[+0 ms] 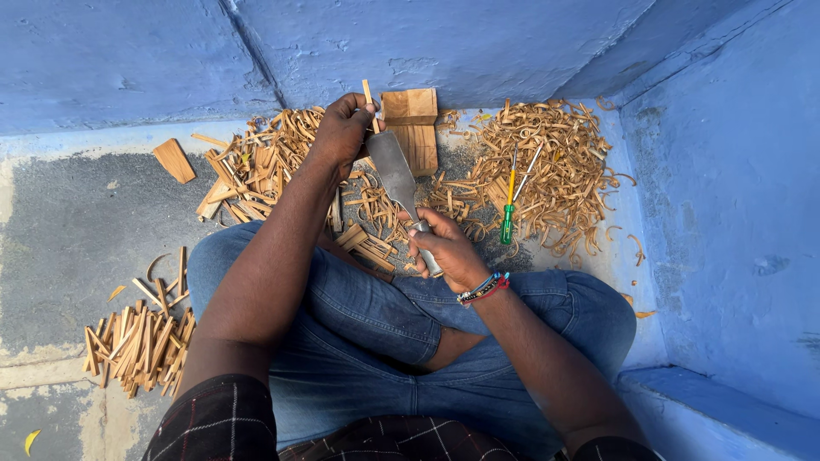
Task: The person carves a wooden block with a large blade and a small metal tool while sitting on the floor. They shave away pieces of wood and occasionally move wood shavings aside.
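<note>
The person sat cross-legged in blue jeans (384,324) on a grey floor (77,230) in a corner of blue-painted walls (512,43); the left hand (343,128) was closed around a thin wooden stick (369,98), held upright with its top end showing above the fingers; the right hand (448,250) was wrapped tight around the handle of a broad flat-bladed knife (395,175), a band of coloured bracelets (483,288) at its wrist. The blade ran up and leftward from the right hand, its far end lying against the stick just below the left hand's grip.

Just behind the stick stood a wooden block (412,128), close to the wall; to its right lay a large heap of curled wood shavings (555,162), and on that heap rested a screwdriver with a green and yellow handle (509,209) beside a thin metal tool (530,171). To the left of the left hand lay a scatter of split offcuts (252,166), with a single flat wedge of wood (174,160) apart from it; a bundle of cut sticks (141,341) lay well apart, beside the left knee; a few short pieces (367,243) sat between the knees under the blade.
</note>
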